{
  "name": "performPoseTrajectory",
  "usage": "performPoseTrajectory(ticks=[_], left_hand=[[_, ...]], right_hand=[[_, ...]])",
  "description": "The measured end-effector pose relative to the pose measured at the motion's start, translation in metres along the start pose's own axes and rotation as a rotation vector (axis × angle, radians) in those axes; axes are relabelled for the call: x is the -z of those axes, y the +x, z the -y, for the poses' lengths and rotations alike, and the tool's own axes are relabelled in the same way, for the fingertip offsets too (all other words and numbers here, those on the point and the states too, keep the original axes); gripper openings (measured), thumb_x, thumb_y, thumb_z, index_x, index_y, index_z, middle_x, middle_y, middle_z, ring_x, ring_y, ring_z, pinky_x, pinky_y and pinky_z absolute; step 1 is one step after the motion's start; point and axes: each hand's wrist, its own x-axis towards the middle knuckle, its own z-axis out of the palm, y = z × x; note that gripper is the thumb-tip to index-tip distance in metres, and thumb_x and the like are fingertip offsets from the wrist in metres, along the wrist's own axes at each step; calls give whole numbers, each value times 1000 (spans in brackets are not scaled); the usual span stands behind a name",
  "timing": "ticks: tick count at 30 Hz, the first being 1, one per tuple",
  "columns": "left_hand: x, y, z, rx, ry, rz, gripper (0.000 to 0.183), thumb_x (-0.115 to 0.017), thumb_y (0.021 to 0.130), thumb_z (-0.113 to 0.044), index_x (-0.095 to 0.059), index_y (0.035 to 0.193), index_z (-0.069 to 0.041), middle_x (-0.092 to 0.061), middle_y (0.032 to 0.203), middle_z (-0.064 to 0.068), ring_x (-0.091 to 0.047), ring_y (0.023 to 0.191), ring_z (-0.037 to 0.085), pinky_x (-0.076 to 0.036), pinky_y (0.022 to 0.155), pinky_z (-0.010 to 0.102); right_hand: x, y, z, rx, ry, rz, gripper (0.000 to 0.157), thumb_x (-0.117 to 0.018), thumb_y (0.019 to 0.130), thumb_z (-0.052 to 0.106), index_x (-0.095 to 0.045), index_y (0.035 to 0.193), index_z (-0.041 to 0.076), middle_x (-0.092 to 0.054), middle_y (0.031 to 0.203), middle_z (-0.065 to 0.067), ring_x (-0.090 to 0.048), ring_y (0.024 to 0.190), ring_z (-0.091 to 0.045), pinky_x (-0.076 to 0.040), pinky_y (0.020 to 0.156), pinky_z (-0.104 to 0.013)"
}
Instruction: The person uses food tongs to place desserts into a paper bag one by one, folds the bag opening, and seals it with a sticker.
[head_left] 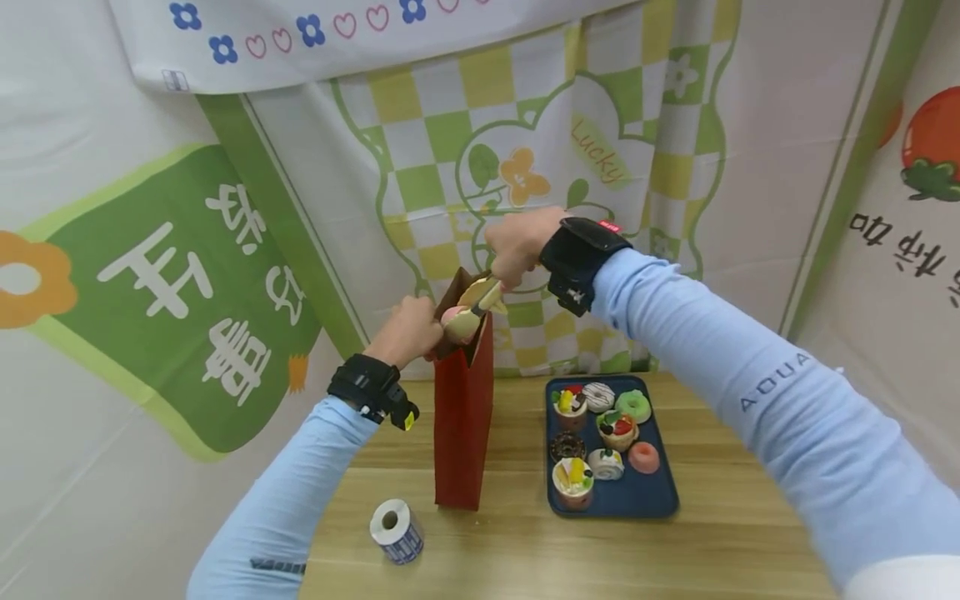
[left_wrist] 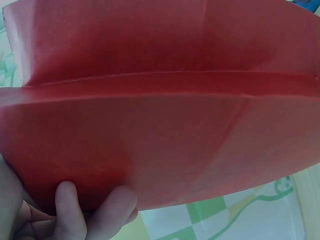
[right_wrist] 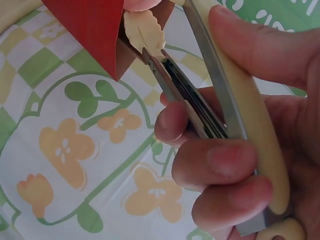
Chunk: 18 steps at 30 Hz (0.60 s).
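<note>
A tall red paper bag [head_left: 459,433] stands upright on the wooden table. My left hand [head_left: 411,331] grips its top edge, and in the left wrist view the fingers [left_wrist: 70,210] curl at the side of the red paper. Curled round the cream handles of metal tongs [right_wrist: 255,115], my right hand [head_left: 520,242] is raised above the bag's mouth. The cream scalloped tips of the tongs reach into the opening, with a pink rounded piece [head_left: 451,315] between them. Most of that pink piece is hidden by the tips.
Right of the bag lies a dark blue tray [head_left: 652,502] with several toy-like donuts, cups and a cake roll. A label roll [head_left: 397,532] stands at the front left. Behind the table hangs a checkered printed cloth [head_left: 420,150].
</note>
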Motion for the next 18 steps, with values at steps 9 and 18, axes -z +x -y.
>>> performPoseTrajectory(ticks=[9, 18], left_hand=[[-2, 2, -4, -8, 15, 16, 23, -50, 87, -7, -64, 70, 0, -65, 60, 11, -59, 50, 20, -37, 41, 26], [1, 1, -1, -11, 17, 1, 19, -48, 79, 0, -63, 68, -1, -64, 58, 11, -56, 47, 21, -35, 40, 26]], right_hand=[[-12, 3, 1, -8, -6, 4, 22, -66, 79, 29, -57, 91, 13, -54, 73, 0, -48, 59, -14, -33, 50, -30], [-13, 6, -6, 50, 15, 20, 27, -68, 78, 30, -47, 71, 15, -41, 66, 2, -37, 54, -13, -30, 47, -29]])
